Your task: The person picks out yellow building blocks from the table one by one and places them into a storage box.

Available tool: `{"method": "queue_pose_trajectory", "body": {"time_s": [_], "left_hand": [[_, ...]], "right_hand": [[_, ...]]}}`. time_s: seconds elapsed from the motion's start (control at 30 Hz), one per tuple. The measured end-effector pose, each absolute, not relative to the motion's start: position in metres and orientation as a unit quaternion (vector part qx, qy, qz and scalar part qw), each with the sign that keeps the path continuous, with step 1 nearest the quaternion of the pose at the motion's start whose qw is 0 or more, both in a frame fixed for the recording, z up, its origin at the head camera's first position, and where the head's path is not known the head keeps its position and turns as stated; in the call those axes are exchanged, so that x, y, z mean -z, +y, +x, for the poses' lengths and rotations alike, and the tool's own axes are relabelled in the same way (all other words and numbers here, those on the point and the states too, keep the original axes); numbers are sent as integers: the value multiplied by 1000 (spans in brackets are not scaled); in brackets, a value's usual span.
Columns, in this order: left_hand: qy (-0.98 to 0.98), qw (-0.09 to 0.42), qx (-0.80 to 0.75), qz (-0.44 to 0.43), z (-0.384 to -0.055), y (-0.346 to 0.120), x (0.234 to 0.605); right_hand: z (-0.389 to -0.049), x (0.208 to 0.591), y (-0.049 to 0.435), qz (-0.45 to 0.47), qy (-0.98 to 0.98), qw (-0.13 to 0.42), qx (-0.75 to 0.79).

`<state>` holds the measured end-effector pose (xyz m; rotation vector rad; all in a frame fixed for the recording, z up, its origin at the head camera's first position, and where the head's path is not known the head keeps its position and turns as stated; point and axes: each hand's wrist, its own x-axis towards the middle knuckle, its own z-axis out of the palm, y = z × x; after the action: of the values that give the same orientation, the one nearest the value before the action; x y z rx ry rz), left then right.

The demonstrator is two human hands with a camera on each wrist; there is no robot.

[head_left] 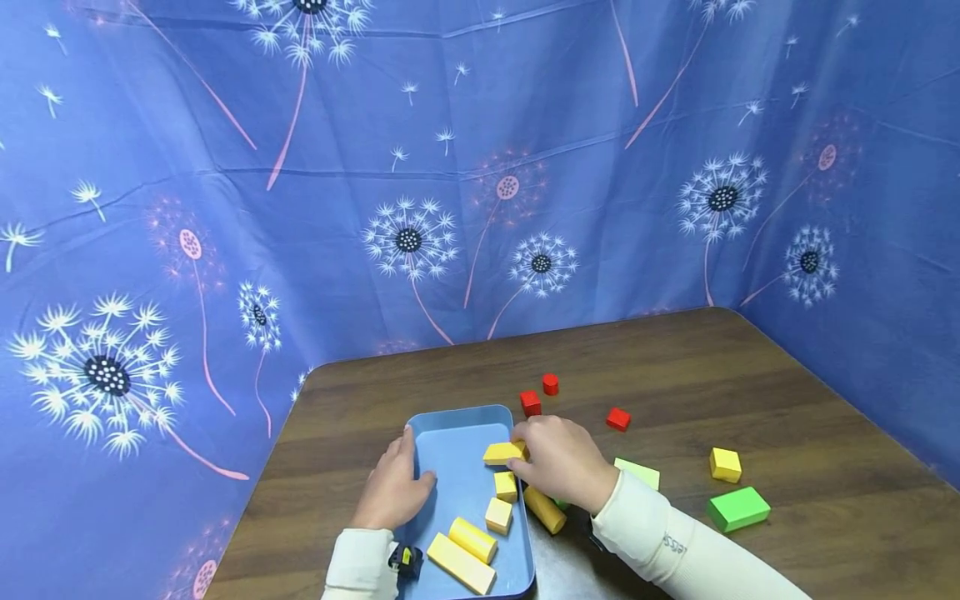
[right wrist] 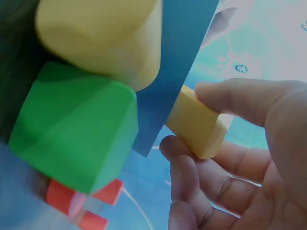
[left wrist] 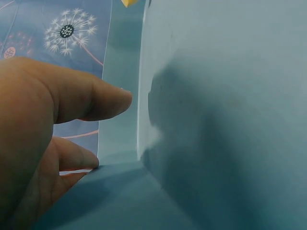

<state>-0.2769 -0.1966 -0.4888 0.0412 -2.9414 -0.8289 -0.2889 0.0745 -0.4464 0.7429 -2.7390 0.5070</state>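
Observation:
A blue tray [head_left: 450, 492] stands at the table's front. My left hand [head_left: 393, 492] lies along its left wall, thumb over the inside and fingers outside; the left wrist view shows the tray's wall [left wrist: 122, 115] beside the thumb. Over the right rim, my right hand [head_left: 566, 462] pinches a yellow block [head_left: 504, 453] between thumb and fingers. In the right wrist view that yellow block [right wrist: 197, 122] is above the tray's edge. Inside the tray are a yellow cube [head_left: 506, 487], a paler cube [head_left: 498, 516], a yellow cylinder [head_left: 473, 540] and a long yellow block [head_left: 461, 564].
Right of the tray lie a darker yellow cylinder [head_left: 545, 510], a pale green block [head_left: 637, 473], a yellow cube [head_left: 725, 465] and a green block [head_left: 738, 509]. Farther back are a red cube [head_left: 531, 403], a red cylinder [head_left: 551, 384] and a red block [head_left: 618, 419].

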Motion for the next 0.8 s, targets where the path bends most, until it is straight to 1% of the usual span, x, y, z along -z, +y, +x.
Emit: {"method": "queue_pose_trajectory", "body": {"time_s": [0.13, 0.23, 0.43, 0.8], "left_hand": [[-959, 44, 280, 19, -276, -196, 490], [-959, 51, 278, 13, -276, -196, 489], [-960, 63, 273, -3, -276, -197, 489], [-960, 51, 275, 3, -276, -197, 490]], "right_hand": [[-283, 446, 76, 261, -940, 157, -150], [-278, 446, 76, 265, -942, 162, -130], [-270, 449, 73, 278, -942, 153, -114], [-267, 459, 67, 289, -940, 123, -133]]}}
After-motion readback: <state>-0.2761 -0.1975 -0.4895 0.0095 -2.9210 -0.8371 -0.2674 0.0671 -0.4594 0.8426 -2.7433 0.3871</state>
